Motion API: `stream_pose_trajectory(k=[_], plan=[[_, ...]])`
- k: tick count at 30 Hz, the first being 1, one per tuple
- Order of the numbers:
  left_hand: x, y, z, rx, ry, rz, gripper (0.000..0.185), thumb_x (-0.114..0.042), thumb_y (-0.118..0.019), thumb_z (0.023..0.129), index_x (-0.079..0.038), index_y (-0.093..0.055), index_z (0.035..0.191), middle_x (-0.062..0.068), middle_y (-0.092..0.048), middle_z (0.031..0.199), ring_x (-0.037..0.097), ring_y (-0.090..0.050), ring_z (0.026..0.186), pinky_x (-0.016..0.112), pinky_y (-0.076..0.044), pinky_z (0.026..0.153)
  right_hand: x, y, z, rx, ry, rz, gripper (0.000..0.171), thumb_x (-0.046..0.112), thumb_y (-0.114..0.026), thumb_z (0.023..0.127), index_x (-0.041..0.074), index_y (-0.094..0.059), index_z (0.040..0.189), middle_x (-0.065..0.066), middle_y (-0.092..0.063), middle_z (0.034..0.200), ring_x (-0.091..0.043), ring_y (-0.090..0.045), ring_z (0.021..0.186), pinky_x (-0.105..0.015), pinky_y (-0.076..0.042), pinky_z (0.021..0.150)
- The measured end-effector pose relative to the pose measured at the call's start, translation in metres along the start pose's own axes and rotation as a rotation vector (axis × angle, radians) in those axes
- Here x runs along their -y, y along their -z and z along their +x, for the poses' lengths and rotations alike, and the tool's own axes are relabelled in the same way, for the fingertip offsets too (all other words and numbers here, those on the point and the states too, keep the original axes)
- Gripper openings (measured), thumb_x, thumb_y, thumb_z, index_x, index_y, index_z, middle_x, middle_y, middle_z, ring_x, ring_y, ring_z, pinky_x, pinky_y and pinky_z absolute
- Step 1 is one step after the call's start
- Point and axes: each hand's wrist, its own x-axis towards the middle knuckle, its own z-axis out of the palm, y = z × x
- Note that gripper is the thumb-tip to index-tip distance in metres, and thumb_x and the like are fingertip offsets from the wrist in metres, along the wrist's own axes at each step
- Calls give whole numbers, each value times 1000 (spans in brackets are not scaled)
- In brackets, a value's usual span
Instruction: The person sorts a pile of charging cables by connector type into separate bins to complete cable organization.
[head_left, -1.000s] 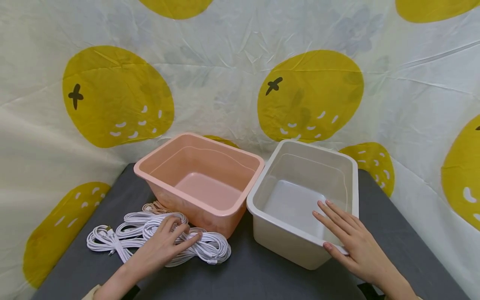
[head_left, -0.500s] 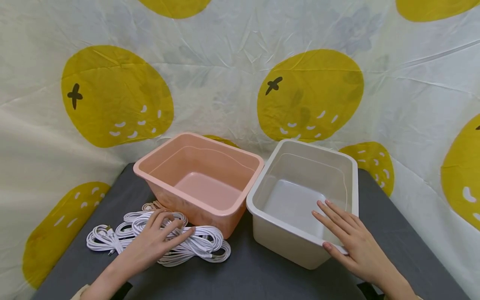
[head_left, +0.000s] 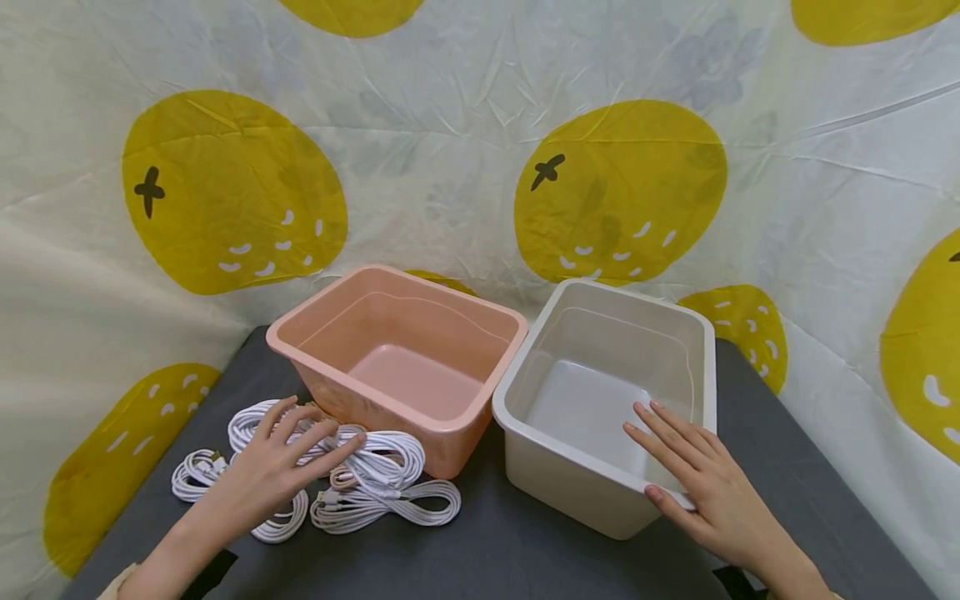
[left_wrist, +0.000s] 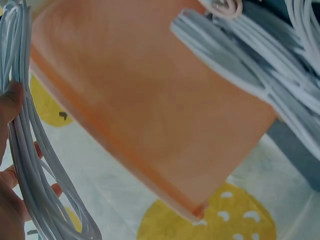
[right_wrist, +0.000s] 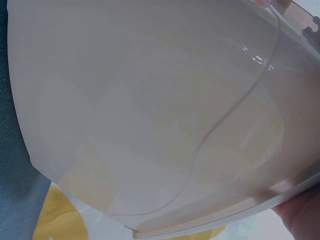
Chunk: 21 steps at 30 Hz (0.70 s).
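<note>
Several coils of white cable (head_left: 390, 500) lie on the grey table (head_left: 525, 550) in front of the empty pink bin (head_left: 390, 392). My left hand (head_left: 277, 462) lies on top of them and grips one coil, raised a little off the pile; in the left wrist view that coil (left_wrist: 30, 165) runs between thumb and fingers (left_wrist: 10, 200), with the pink bin's wall (left_wrist: 150, 125) close behind. A small pinkish cable (head_left: 341, 479) shows under the raised bundle. My right hand (head_left: 705, 483) rests flat on the near right rim of the empty white bin (head_left: 570, 458), fingers straight and reaching inside.
The two bins stand side by side and touch at mid-table. A cloth backdrop with big yellow fruit prints (head_left: 615, 192) hangs close behind and wraps both sides. Bare grey table lies in front of the bins and to the white bin's right.
My left hand has slid left across the cable pile and pulled a coil up with it, and the coils have shifted and spread. The right hand and both bins have stayed put.
</note>
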Motion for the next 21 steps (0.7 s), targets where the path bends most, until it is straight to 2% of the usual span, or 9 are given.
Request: stream_pose_trajectory(k=[1,2,5,8,9,16,21], plan=[[2,2,0,13,3,-10,57,-15,1,97,-23,-46,128,4,-52,110,28,-45,101,53,-29,92,0,0,0,0,0,0,54,47,-36,92,9,-48,128,-11,-41,137,-21,-28,133,-17,-9,107],[3,4,0,21,4,-27,48,-8,-11,98,-22,-46,128,5,-52,110,29,-45,101,54,-28,92,0,0,0,1,0,1,54,47,-36,92,9,-48,128,-11,-41,138,-21,-28,133,-17,-9,107],[9,9,2,19,1,-28,47,-7,-14,97,-21,-46,129,7,-53,111,31,-45,100,56,-28,92,0,0,-1,2,-1,3,54,47,-37,92,9,-48,128,-10,-41,138,-21,-29,133,-17,-9,107],[15,14,6,7,-5,-15,47,-9,-14,97,-21,-47,128,7,-53,112,31,-45,100,56,-28,92,0,0,-1,3,-3,5,54,47,-38,91,9,-48,129,-10,-41,138,-21,-29,133,-17,-9,107],[18,14,8,-6,-12,7,56,-14,-2,96,-21,-48,128,6,-54,111,30,-46,99,55,-29,92,0,0,-1,3,-3,5,54,47,-38,91,9,-48,129,-10,-41,138,-21,-29,133,-17,-9,107],[35,13,23,-75,-46,58,50,-16,-9,99,-20,-51,124,7,-54,106,29,-46,97,52,-32,87,0,1,0,4,1,1,55,47,-37,91,9,-48,129,-9,-40,139,-21,-29,133,-16,-9,107],[47,10,33,-59,-57,49,50,-14,-9,98,-19,-50,126,8,-53,106,30,-44,98,51,-31,89,0,1,0,6,1,6,55,47,-37,91,9,-47,129,-8,-38,140,-21,-28,133,-17,-9,107]])
